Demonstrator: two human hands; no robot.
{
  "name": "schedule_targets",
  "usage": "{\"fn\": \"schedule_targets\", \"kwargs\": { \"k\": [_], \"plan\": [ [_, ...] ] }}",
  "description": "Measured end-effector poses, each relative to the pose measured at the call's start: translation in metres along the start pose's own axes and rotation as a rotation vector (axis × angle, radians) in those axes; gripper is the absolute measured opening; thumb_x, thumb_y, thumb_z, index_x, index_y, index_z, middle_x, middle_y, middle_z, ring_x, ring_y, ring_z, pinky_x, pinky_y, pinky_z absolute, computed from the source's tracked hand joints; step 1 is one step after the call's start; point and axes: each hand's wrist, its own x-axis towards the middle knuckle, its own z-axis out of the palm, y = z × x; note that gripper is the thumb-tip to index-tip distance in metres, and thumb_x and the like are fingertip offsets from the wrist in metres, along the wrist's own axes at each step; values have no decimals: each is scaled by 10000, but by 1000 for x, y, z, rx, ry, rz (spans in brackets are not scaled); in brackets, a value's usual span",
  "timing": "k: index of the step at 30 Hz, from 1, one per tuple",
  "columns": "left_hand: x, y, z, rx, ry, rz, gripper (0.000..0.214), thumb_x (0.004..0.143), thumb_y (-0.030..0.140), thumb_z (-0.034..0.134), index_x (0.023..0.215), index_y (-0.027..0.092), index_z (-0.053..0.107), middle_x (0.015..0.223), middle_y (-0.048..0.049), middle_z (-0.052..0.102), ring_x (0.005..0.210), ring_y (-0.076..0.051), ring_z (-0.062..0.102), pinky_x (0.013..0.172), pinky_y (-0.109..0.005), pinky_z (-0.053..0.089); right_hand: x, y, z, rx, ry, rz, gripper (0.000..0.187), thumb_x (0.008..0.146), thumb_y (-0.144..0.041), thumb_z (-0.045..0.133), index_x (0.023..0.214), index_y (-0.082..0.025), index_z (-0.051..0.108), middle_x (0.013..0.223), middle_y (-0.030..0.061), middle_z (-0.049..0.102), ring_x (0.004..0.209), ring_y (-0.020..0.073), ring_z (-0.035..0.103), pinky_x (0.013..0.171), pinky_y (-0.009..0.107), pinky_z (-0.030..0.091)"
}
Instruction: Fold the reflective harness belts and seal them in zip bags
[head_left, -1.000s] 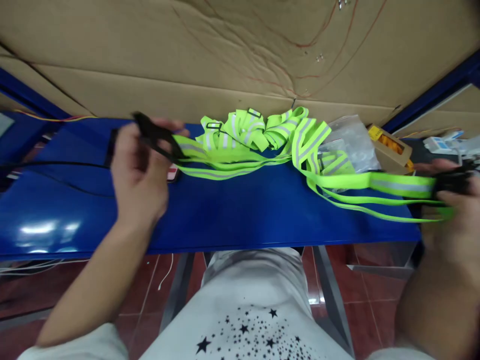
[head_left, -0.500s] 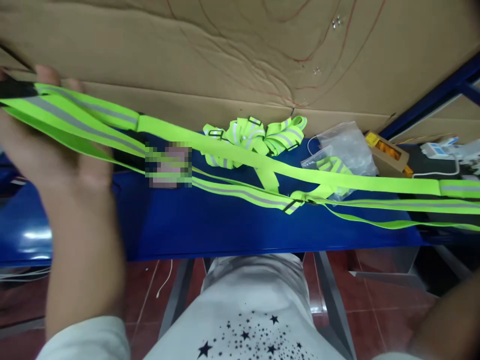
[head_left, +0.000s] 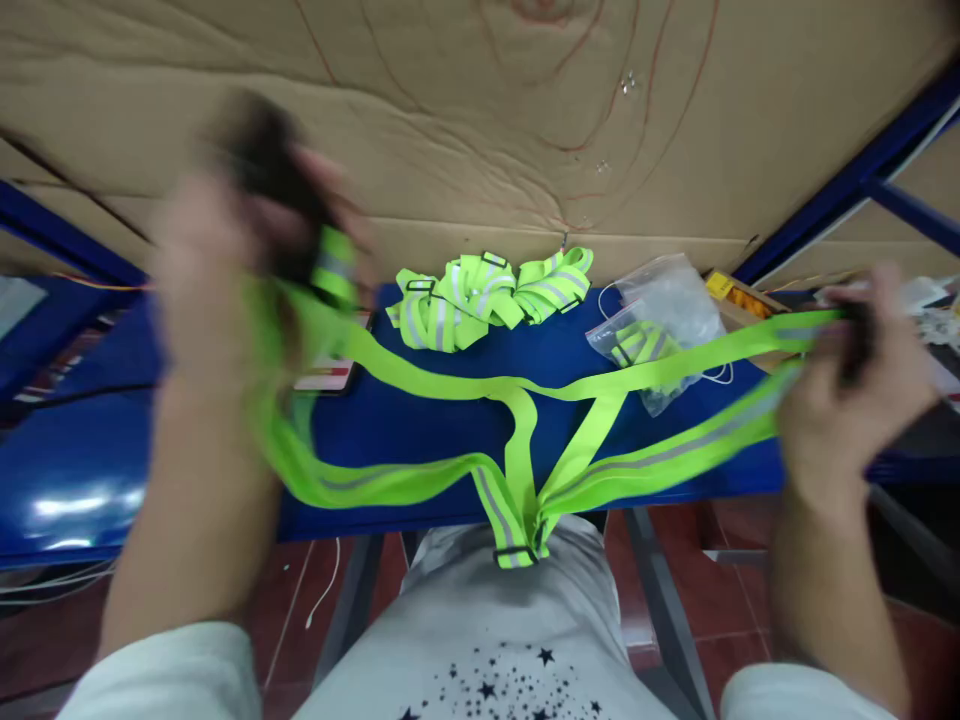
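Centre barred, room behind

Strung from left hand [head_left: 214, 265] to right hand [head_left: 859, 400], a fluorescent yellow-green, grey-striped fabric harness [head_left: 519, 450] blocks a sweep across the glossy blue worktop [head_left: 420, 430]. Behind it, a strip of room fronts the heap of folded yellow-green webbing [head_left: 484, 285], bounded by brown cardboard wall [head_left: 450, 130] behind and clear plastic bag [head_left: 679, 290] at right.

The person's left forearm [head_left: 187, 510] rises steeply from a pale sleeve [head_left: 172, 675] to the left hand [head_left: 214, 255], which is raised higher in view than the other and noticeably blurred, its fingers [head_left: 356, 230] bent in a closed grip. The right forearm [head_left: 829, 575] likewise extends upward, the right hand [head_left: 855, 395] being sharper in outline, with thumb and fingers [head_left: 889, 300] closed together. Both hands are held well apart, one on either side of the torso [head_left: 502, 640].
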Motion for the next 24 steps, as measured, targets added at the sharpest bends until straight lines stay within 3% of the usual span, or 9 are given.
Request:
{"fn": "schedule_targets", "kwargs": {
  "k": [2, 4, 7, 12, 19, 21, 24],
  "plan": [
    [10, 20, 36, -55, 56, 37, 614, 934, 733, 482, 1245, 255, 711, 1227, -39, 765, 1039, -190, 731, 860, -418, 575, -2, -45, 38, 12, -141, -200, 557, 1009, -204, 488, 1549, -323, 550, 1328, 137, 704, 1253, 343, 666, 1036, 583, 543],
    [20, 31, 67, -103, 57, 166, 442, 909, 557, 636, 1107, 185, 771, 1064, -58, 799, 957, -191, 745, 891, -379, 583, -5, -78, 77, 0, -262, -337, 597, 952, -109, 467, 1521, -246, 587, 1338, 176, 657, 1212, 353, 656, 964, 553, 582],
    [33, 36, 88, -34, 43, 220, 340, 891, 404, 696, 1100, 152, 787, 1027, -81, 799, 945, -224, 750, 879, -365, 582, -2, -103, 119, 28, -335, -373, 637, 938, -57, 429, 1544, -212, 552, 1377, 172, 606, 1234, 325, 611, 1033, 517, 555],
    [43, 33, 73, 112, 92, 167, 311, 908, 352, 706, 1142, 165, 789, 1088, -90, 792, 978, -242, 747, 908, -360, 573, 13, -115, 135, 13, -282, -315, 684, 935, -19, 375, 1579, -217, 497, 1420, 168, 563, 1255, 318, 563, 1087, 517, 510],
    [46, 29, 66, 130, 3, 198, 349, 958, 336, 686, 1238, 138, 752, 1168, -126, 778, 1069, -280, 735, 953, -395, 563, 20, -132, 141, -56, -412, -339, 705, 929, 1, 353, 1596, -202, 452, 1436, 173, 543, 1243, 325, 557, 1098, 545, 491],
    [49, 26, 65, 98, -15, 185, 361, 972, 305, 666, 1284, 136, 729, 1183, -133, 773, 1088, -285, 733, 959, -406, 560, 20, -137, 145, 15, -443, -344, 707, 953, -37, 336, 1642, -194, 359, 1471, 188, 518, 1320, 343, 525, 1130, 580, 464],
    [55, 20, 60, -30, 9, 149, 379, 946, 323, 710, 1296, 178, 731, 1258, -120, 761, 1177, -291, 712, 1033, -416, 534, 25, -140, 148, 287, -538, -388, 804, 968, -136, 421, 1707, -201, 110, 1578, 181, 443, 1481, 334, 422, 1223, 575, 390]
  ]
}}
